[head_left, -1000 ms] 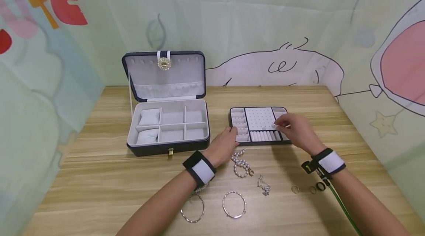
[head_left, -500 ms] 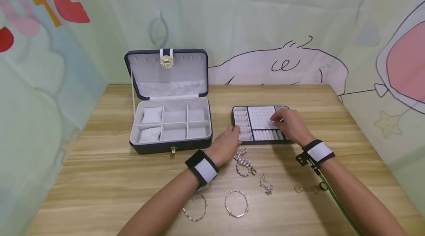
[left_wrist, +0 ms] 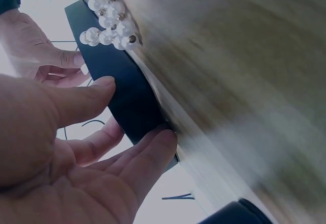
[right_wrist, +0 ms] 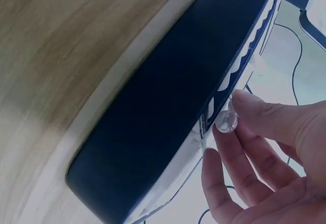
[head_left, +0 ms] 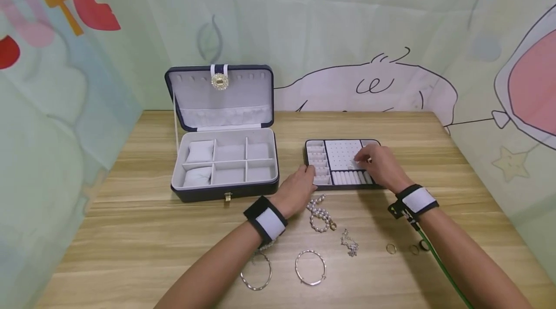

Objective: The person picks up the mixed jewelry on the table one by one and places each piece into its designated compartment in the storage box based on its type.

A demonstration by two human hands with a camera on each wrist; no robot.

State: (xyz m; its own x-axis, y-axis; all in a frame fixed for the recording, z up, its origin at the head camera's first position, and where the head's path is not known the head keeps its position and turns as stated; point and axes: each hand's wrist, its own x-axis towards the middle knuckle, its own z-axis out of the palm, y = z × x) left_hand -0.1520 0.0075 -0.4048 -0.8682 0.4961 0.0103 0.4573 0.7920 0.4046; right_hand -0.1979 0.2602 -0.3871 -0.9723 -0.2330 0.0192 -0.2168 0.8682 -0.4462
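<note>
A small dark tray with grey ring rolls and a white perforated panel lies right of centre on the wooden table. My left hand rests against its front left corner; the thumb and a finger lie fairly straight on the dark side wall. My right hand hovers over the perforated panel. It pinches a small round pearl-like stud between thumb and fingers, just above the tray's edge.
An open dark jewellery box with grey compartments stands to the left. In front of the tray lie a pearl bracelet, a small chain, two bangles, and three rings.
My right hand has moved left from the tray's right side to over the perforated panel. The left hand stays at the tray's corner.
</note>
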